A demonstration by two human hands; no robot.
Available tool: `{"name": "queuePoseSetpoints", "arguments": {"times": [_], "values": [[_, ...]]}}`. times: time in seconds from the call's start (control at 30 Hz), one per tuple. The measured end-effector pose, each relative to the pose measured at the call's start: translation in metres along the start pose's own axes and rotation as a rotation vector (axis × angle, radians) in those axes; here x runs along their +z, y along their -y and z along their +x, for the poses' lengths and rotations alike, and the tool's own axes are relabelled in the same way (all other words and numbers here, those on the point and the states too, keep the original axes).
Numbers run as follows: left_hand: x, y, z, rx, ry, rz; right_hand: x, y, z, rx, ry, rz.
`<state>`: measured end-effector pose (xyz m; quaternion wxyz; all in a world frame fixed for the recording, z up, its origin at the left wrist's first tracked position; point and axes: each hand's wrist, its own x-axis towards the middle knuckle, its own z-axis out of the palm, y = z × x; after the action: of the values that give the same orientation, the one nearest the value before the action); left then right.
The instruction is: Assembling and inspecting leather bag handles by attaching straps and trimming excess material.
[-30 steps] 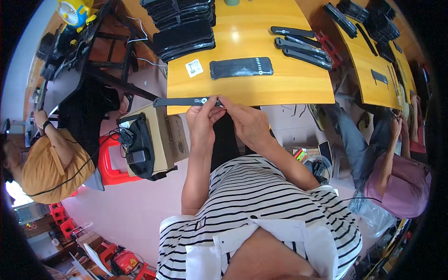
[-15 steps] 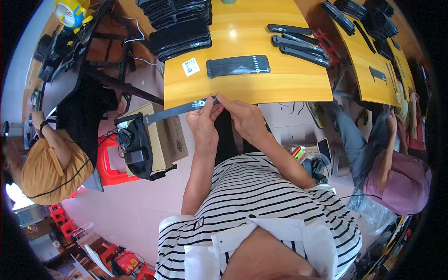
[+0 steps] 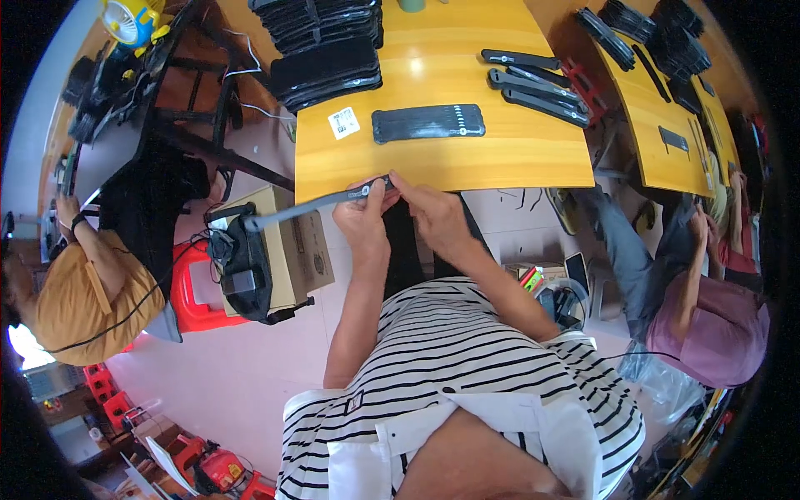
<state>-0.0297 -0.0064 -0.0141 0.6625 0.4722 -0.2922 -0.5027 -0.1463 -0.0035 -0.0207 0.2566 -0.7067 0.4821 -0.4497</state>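
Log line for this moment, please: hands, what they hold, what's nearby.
left hand: grip on black strap | right hand: pinching strap's end | strap juts left over cardboard box | flat strap pack on yellow table

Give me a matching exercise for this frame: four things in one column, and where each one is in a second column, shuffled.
Things:
1. long dark strip
2. flat black pack
3. white label
4. cardboard box

Places:
A. lying alone near the middle of the yellow table
B. on the floor left of the person's knees
C. held in both hands at the table's near edge
D. on the table, just left of the flat black pack

Pairs: 1-C, 2-A, 3-D, 4-B
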Motion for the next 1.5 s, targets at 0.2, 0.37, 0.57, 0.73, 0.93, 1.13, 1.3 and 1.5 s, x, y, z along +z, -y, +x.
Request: {"name": "queuePoseSetpoints", "arguments": {"times": [0.2, 0.37, 0.57, 0.73, 0.93, 1.13, 1.3, 1.5], "values": [[-0.011, -0.008, 0.009, -0.161, 0.192, 0.063, -0.036, -0.01, 0.025, -0.298, 0.26, -0.097], [0.001, -0.005, 0.001, -0.066, 0.132, 0.002, -0.011, -0.011, 0.004, -0.038, 0.116, 0.118], [0.01, 0.006, -0.007, 0.008, -0.017, -0.033, 0.009, 0.0, -0.011, 0.417, -0.034, 0.557], [-0.008, -0.019, 0.008, -0.053, 0.223, 0.126, -0.038, -0.012, 0.02, -0.166, 0.253, 0.016], [-0.017, -0.022, 0.022, -0.294, 0.375, 0.184, -0.045, -0.002, 0.037, -0.072, 0.454, -0.02], [-0.019, -0.012, 0.013, -0.27, 0.267, 0.131, -0.03, -0.007, 0.012, -0.221, 0.2, -0.023], [-0.025, -0.026, 0.024, -0.389, 0.379, 0.363, -0.041, -0.002, 0.022, -0.263, 0.366, -0.101], [-0.016, -0.051, 0.002, -0.37, 0.281, 0.472, -0.042, 0.018, 0.015, 0.158, 0.343, 0.37]]}}
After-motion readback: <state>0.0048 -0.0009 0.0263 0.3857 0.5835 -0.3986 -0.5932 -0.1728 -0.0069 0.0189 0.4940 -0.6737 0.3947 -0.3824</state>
